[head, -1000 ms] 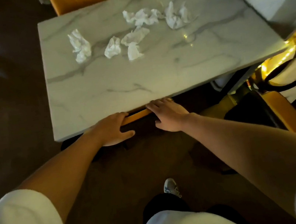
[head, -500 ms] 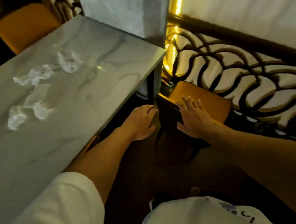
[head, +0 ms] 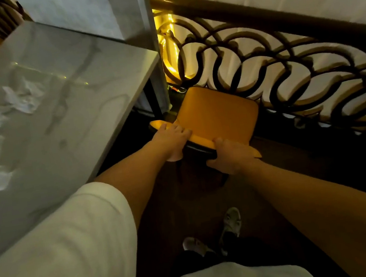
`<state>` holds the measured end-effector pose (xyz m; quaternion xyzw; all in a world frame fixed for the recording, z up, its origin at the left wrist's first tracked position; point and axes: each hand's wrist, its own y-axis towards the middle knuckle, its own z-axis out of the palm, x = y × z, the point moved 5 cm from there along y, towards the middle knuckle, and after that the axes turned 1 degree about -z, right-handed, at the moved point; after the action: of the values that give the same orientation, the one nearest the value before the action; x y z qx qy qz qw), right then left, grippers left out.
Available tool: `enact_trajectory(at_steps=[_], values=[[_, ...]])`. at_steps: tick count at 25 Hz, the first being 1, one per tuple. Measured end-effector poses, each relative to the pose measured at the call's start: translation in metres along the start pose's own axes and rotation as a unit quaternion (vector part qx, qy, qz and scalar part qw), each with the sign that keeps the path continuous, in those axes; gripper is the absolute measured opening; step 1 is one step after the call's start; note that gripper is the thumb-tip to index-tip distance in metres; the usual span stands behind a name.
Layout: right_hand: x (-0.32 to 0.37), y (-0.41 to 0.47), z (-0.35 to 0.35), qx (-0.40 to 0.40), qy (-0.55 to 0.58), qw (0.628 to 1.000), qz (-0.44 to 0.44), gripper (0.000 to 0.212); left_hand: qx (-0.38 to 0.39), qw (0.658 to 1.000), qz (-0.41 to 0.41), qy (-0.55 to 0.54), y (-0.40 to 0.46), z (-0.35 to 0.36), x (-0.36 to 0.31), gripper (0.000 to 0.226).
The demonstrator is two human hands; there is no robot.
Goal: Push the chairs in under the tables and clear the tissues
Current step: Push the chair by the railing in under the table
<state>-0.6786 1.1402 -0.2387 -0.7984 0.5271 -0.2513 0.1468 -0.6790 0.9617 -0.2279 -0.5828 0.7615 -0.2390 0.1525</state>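
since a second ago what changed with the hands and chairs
Both hands left the first chair at the marble table's near edge and moved right to the orange padded chair by the curved black railing. The left hand and right hand now grip its back edge. The crumpled white tissues stayed on the grey marble table.

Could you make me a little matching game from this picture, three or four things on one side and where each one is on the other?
Things:
1. tissues
2. chair
3. left hand
4. shoes

Places:
A. on the dark floor, bottom of view
B. crumpled on the marble table
C. beside the table corner, against the scrolled railing
D. on the chair's backrest edge nearer the table

Pairs: 1-B, 2-C, 3-D, 4-A
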Motion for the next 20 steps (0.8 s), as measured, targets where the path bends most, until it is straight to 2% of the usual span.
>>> enact_trajectory(at_steps=[4,8,13,20], values=[[-0.001,0.011,-0.004,0.027,-0.017,0.999,-0.014,0.053,0.034,0.999,0.034,0.002,0.023,-0.009,0.010,0.084],[-0.001,0.017,0.002,0.013,-0.044,0.999,-0.023,0.049,0.013,0.996,0.088,0.031,0.030,-0.007,0.011,0.083],[-0.004,0.017,0.005,-0.010,-0.021,0.999,-0.030,0.043,-0.020,0.998,0.055,-0.036,0.016,-0.011,0.006,0.055],[-0.004,0.001,0.007,-0.030,-0.017,0.998,-0.050,0.042,-0.039,0.996,0.011,-0.075,0.000,0.003,-0.002,0.052]])
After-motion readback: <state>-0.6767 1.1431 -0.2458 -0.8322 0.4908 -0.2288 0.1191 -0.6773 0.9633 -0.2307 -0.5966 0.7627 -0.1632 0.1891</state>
